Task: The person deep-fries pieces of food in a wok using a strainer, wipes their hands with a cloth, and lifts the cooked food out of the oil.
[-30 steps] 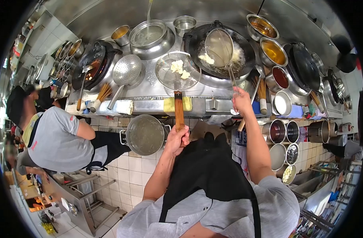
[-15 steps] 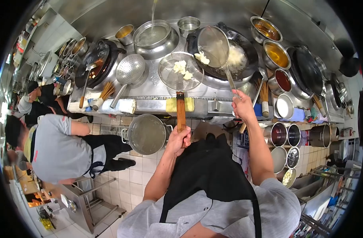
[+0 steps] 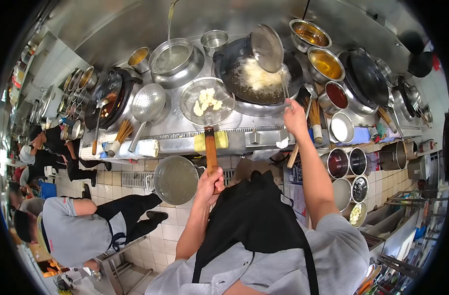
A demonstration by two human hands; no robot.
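My left hand (image 3: pixel 210 186) is closed round the wooden handle of a wide mesh strainer (image 3: pixel 190 101). Several pale pieces (image 3: pixel 206 102) lie in that strainer, left of the black wok (image 3: pixel 229 73). With closed fingers, my right hand (image 3: pixel 295 118) grips the thin handle of a smaller round skimmer (image 3: pixel 267 48), tilted above the wok's right side. Pale food (image 3: pixel 256 74) bubbles in the wok's oil, partly hidden by the skimmer.
A perforated ladle (image 3: pixel 149 102) and a water-filled pot (image 3: pixel 171 56) stand left. Bowls of amber liquid (image 3: pixel 326 64) and a pot of red sauce (image 3: pixel 335 95) stand right. A large pot (image 3: pixel 175 180) is below the counter edge. A co-worker (image 3: pixel 74 228) bends at left.
The skimmer has moved off the mesh strainer's side to the wok's right and tipped steeper. More pale pieces lie in the mesh strainer. The view has shifted; the co-worker appears lower.
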